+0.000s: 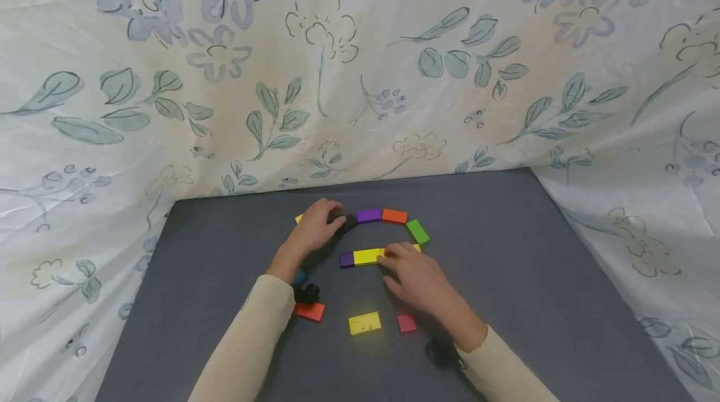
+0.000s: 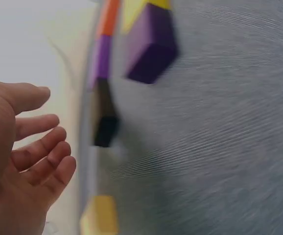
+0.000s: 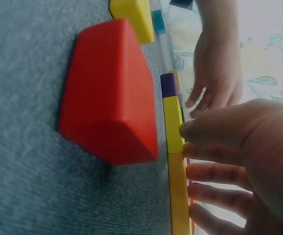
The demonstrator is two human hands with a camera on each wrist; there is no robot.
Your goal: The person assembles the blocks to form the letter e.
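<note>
My left hand (image 1: 316, 227) is at the back of the table beside a black block (image 1: 350, 222). In the left wrist view its fingers hang loosely bent around nothing, and a gap shows between them and the block. My right hand (image 1: 419, 280) lies over a straight row made of a small purple block (image 1: 347, 260), a yellow block (image 1: 367, 257) and an orange block (image 3: 179, 200). Its thumb and loosely extended fingertips are right at the yellow and orange blocks. The hand partly covers the orange one in the head view.
An arc at the back holds a purple block (image 1: 369, 216), an orange-red block (image 1: 394, 217) and a green block (image 1: 418, 232). Nearer lie a yellow block (image 1: 364, 324), a small red block (image 1: 407, 323) and another red block (image 1: 310, 312) beside the left sleeve. Floral cloth (image 1: 349, 77) hangs behind.
</note>
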